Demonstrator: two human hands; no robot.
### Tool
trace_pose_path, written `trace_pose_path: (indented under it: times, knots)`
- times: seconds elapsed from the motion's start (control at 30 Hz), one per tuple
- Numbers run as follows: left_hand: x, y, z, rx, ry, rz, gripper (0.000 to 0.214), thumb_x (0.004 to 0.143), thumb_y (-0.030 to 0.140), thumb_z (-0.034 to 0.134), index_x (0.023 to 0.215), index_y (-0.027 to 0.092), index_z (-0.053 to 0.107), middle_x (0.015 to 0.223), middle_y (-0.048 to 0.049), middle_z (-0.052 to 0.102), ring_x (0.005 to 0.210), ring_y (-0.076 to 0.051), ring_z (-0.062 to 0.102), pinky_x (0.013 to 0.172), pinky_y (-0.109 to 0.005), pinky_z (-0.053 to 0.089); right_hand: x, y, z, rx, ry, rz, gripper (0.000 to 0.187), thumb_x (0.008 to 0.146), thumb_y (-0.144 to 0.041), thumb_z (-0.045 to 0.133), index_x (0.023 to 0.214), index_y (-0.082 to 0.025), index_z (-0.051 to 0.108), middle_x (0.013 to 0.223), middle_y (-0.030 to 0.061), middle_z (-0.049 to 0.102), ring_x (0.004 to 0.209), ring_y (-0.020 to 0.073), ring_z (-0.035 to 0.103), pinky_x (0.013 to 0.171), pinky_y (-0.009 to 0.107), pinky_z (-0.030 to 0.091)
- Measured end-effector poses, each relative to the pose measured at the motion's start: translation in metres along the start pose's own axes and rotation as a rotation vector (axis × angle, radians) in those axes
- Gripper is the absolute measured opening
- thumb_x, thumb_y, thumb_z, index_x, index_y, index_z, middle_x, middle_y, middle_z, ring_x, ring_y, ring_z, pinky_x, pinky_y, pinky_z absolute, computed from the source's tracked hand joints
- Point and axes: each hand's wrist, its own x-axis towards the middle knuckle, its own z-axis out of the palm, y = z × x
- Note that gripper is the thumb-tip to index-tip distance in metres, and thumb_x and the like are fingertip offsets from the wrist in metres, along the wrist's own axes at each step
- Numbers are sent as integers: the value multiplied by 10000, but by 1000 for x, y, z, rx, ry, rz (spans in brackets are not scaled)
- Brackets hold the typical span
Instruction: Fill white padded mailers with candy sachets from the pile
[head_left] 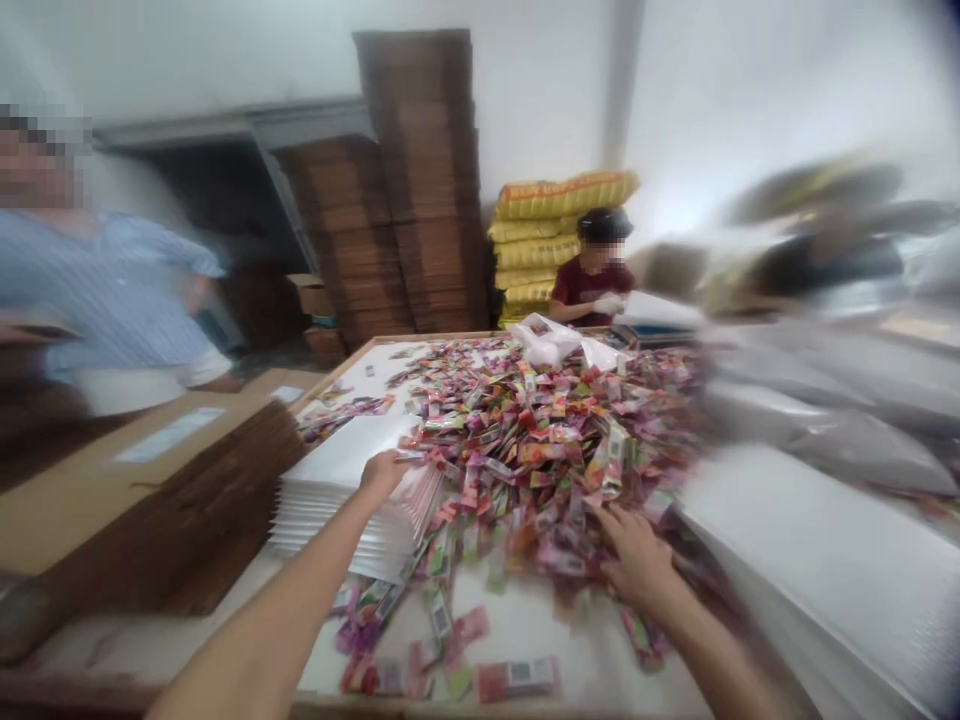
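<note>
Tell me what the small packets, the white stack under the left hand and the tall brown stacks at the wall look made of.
Small packets: likely glossy printed plastic film, going by the bright colours. White stack: thin plastic or coated-paper sheets with fine layered edges; blur leaves it open. Brown stacks: matte flattened cardboard, seemingly.

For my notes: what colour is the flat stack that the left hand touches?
The stack at the left hand is white; head view.
</note>
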Motion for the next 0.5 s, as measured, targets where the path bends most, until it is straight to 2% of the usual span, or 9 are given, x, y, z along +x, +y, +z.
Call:
trace_pose_path:
  times: [0.1,0.2,0.27,0.33,0.4,0.43,0.5]
  knots:
    - [-21,-28,40,14,70,-98,524,850,416,606,1255,84,592,1140,-204,622,1072,-325,582,860,-404,469,-32,-40,32,-40,-27,-45,820,659,-113,576,1438,-338,459,1488,85,478,1340,374,433,958,582,438]
    - [-31,-51,76,74,206,-95,723,861,498,529,1443,84,418,1145,-222,580,1086,-363,541,900,-449,426,-49,-65,42,-159,169,-185,951,679,-39,534,1525,-392,277,1596,39,302,1431,368,313,1009,585,398]
    - [-33,-70,91,128,327,-66,751,858,521,504,1463,91,390,1154,-215,554,1061,-343,537,917,-440,416,-47,-62,38,-264,306,-289,913,762,-59,512,1548,-393,189,1625,11,216,1485,353,188,1099,624,273]
    - [-32,-85,99,146,451,-45,746,846,522,508,1441,83,412,1271,-238,486,1132,-352,499,957,-447,398,-30,-47,25,-326,394,-314,847,821,-131,523,1558,-358,173,1632,31,194,1501,362,107,1134,658,159]
    - [-31,-91,101,133,530,-18,641,857,491,497,1376,115,487,1363,-222,438,1218,-366,441,1006,-472,365,6,-29,4,-353,452,-283,848,831,-189,551,1567,-322,151,1640,70,152,1499,392,63,1127,688,103]
    - [-30,-91,102,115,521,12,537,871,468,478,1307,163,547,1357,-183,464,1234,-361,427,1025,-485,349,31,-23,-8,-367,465,-266,873,824,-191,564,1570,-317,129,1646,82,116,1498,404,41,1121,700,87]
    - [-28,-87,104,18,376,56,303,890,396,448,1079,271,649,1229,-80,576,1202,-322,455,1055,-483,331,90,-18,-31,-400,440,-256,960,788,-153,592,1571,-337,68,1654,82,36,1496,410,-9,1112,712,63]
